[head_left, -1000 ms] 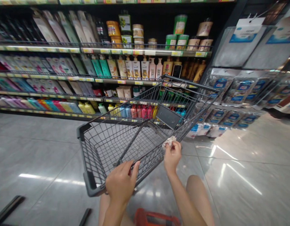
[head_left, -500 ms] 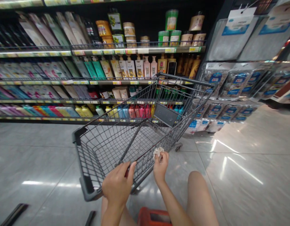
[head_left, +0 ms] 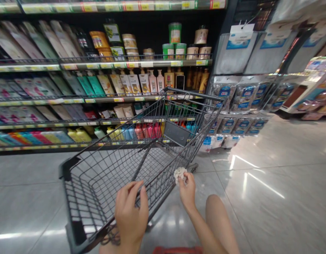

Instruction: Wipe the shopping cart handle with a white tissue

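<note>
A dark grey wire shopping cart (head_left: 80, 165) stands in front of me, its basket bare inside. My left hand (head_left: 131, 211) rests on the cart's near top rail, fingers curled loosely over the wire. My right hand (head_left: 187, 188) is closed on a small crumpled white cloth (head_left: 179, 174), pressed against the cart's side rail further along. My bare knee (head_left: 218, 218) shows at the lower right, close to the cart.
Store shelves (head_left: 99, 95) packed with bottles, jars and sachets run behind the cart. A rack of hanging packets (head_left: 244, 95) stands at the right. Glossy grey tile floor (head_left: 271, 183) stretches right. A red object (head_left: 176, 249) sits at the bottom edge.
The view has shifted, so the cart now sits lower and more to the left. My right hand with the cloth slid along the rail toward me; my left hand's fingers loosened on the rail.
</note>
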Demonstrator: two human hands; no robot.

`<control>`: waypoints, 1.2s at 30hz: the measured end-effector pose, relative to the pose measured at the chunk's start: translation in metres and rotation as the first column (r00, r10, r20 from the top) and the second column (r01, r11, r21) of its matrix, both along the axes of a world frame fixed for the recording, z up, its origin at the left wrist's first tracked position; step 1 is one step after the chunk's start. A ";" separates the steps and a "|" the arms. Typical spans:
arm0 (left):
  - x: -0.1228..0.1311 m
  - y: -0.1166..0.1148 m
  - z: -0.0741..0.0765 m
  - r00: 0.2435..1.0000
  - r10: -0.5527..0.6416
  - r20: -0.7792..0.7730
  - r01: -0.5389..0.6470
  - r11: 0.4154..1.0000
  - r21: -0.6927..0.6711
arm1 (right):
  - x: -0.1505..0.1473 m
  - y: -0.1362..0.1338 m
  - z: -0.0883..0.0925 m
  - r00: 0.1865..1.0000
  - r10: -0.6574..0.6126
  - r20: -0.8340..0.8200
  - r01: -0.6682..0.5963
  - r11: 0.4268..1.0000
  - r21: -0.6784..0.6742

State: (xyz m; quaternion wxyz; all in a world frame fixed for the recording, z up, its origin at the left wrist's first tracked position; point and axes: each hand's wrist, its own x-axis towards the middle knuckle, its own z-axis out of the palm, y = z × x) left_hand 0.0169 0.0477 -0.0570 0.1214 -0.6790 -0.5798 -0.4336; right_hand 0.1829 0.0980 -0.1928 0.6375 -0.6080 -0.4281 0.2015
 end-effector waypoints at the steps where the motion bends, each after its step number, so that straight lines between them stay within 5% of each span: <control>1: 0.007 0.007 0.002 1.000 -0.017 0.013 0.017 1.000 -0.015 | 0.005 0.005 0.007 1.000 -0.009 -0.004 0.009 1.000 0.016; 7: 0.057 0.049 0.005 0.992 -0.125 0.011 0.125 0.984 -0.124 | 0.025 0.047 0.053 0.995 -0.093 -0.032 0.096 0.985 0.143; 12: 0.076 0.064 -0.011 0.967 0.002 -0.253 -0.052 0.980 -0.192 | 0.020 0.067 0.065 0.991 -0.134 -0.021 0.135 0.966 0.218; 22: 0.064 0.047 -0.014 0.940 0.028 -0.340 -0.067 0.992 -0.103 | -0.017 0.032 -0.004 0.990 -0.055 -0.133 0.069 0.992 0.109; 28: 0.051 0.035 -0.016 0.910 -0.010 -0.414 -0.025 0.997 -0.079 | -0.020 0.019 -0.018 0.975 -0.023 -0.221 0.029 0.999 0.024; 31: 0.048 0.038 -0.018 0.937 -0.024 -0.349 0.012 0.999 -0.038 | -0.015 0.026 -0.027 0.902 -0.107 -0.418 0.078 0.993 -0.086; 36: 0.074 0.065 -0.008 0.952 -0.162 -0.259 0.139 0.985 -0.106 | 0.002 0.053 -0.041 0.677 -0.354 -0.646 0.343 0.927 -0.149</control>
